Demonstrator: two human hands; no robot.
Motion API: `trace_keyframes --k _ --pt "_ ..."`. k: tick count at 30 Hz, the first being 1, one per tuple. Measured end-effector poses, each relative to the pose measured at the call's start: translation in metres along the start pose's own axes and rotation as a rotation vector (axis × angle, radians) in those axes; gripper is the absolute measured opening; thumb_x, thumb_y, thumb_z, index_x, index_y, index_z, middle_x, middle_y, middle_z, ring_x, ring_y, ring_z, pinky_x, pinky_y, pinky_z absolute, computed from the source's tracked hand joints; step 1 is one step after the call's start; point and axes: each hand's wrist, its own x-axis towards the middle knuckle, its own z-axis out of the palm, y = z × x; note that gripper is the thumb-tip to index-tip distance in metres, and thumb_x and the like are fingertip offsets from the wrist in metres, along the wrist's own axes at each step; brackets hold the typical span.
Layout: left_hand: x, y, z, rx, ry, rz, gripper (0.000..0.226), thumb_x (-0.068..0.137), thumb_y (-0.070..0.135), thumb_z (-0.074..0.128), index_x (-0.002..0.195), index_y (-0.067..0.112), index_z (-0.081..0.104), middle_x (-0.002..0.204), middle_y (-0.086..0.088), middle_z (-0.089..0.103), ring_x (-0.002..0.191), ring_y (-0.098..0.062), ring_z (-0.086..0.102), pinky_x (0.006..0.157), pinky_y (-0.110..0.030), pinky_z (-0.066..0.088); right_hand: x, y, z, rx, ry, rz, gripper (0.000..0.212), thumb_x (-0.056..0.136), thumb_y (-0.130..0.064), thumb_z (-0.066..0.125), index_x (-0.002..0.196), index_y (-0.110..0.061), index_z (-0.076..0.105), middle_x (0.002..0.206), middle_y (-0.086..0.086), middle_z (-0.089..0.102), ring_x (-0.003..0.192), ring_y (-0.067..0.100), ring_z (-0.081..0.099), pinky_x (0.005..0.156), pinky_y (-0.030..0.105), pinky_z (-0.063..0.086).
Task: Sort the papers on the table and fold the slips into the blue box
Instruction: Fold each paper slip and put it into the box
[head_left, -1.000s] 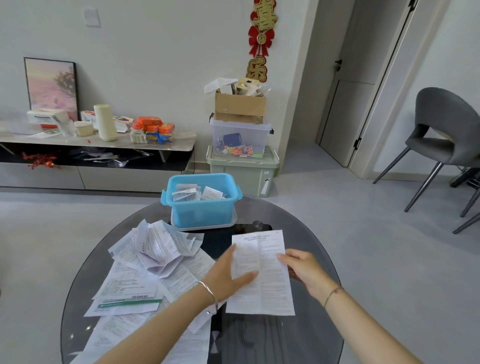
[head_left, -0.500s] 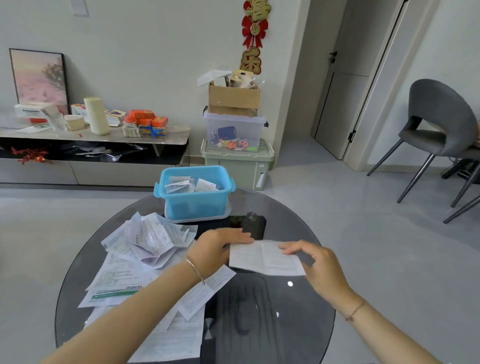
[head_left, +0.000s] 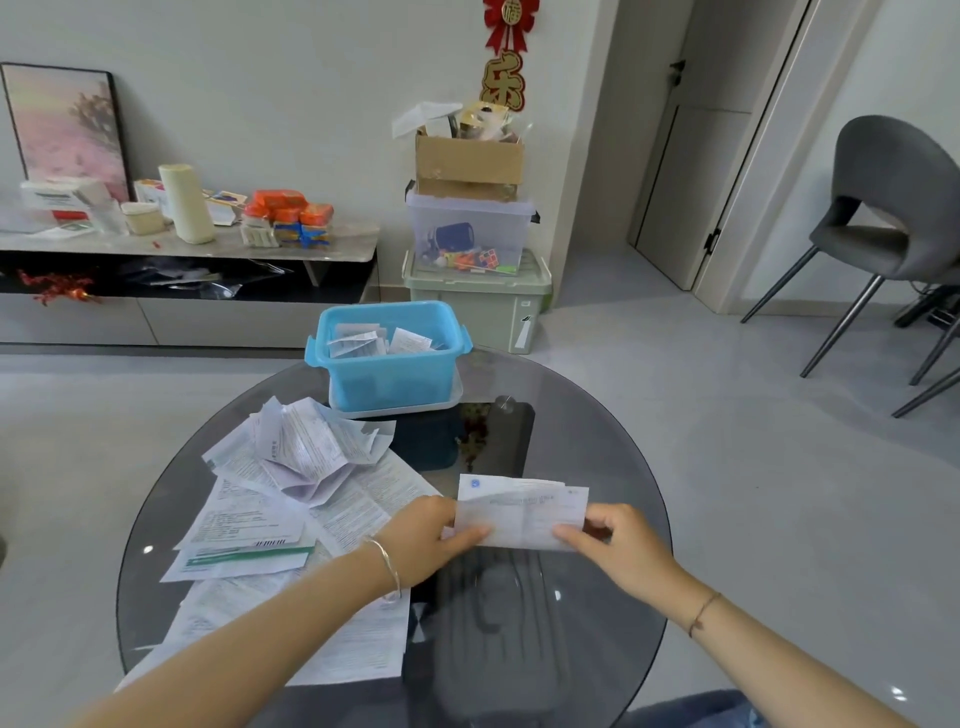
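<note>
White slip (head_left: 522, 517): a full-length sheet a second ago, now folded to a short band, near centre. Left hand (head_left: 426, 538) pinches its left edge, right hand (head_left: 618, 545) its right edge. Judged nearly ready for the blue box (head_left: 389, 374), far centre, which already holds slips. Unsorted papers (head_left: 291, 483): left. Surface: round dark glass table (head_left: 597, 441). Room: sideboard (head_left: 208, 244) far left, stacked bins (head_left: 478, 234), grey chair (head_left: 893, 208) far right.

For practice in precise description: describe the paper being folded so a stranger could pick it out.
Start at the round glass table, with the blue box at its far edge. Nearer the person, right of the loose paper pile, is one slip. Unlike the flat or crumpled sheets, it alone is folded and pinched at its ends by the left hand and right hand.
</note>
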Motion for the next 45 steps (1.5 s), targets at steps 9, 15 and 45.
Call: trace_keyframes --k 9,15,45 --pt "0.013 0.011 0.005 0.231 0.213 0.054 0.069 0.094 0.032 0.057 0.151 0.026 0.019 0.157 0.007 0.021 0.142 -0.014 0.022 0.116 -0.027 0.017 0.025 0.009 0.006 0.067 0.092 0.173 0.011 0.085 -0.019 0.071 0.093 -0.012 0.073 0.078 -0.005 0.073 0.069 0.013 0.068 0.064 0.021 0.05" --pt "-0.01 0.021 0.019 0.417 -0.108 0.204 0.054 0.102 0.043 0.031 0.151 0.029 0.016 0.16 0.008 0.01 0.147 -0.012 0.007 0.119 -0.027 0.008 0.035 0.017 0.01 0.019 0.094 0.217 0.013 0.079 -0.021 0.076 0.072 -0.011 0.07 0.068 0.014 0.068 0.057 0.016 0.056 0.058 0.026 0.042" --pt "-0.017 0.021 0.032 0.547 -0.183 0.133 0.074 0.094 0.064 0.021 0.153 0.026 -0.003 0.161 0.0 -0.008 0.148 -0.02 -0.008 0.118 -0.033 0.0 0.041 0.015 0.024 -0.043 0.285 0.262 0.024 0.08 -0.026 0.075 0.066 -0.008 0.065 0.063 0.003 0.067 0.056 0.016 0.055 0.054 0.026 0.04"
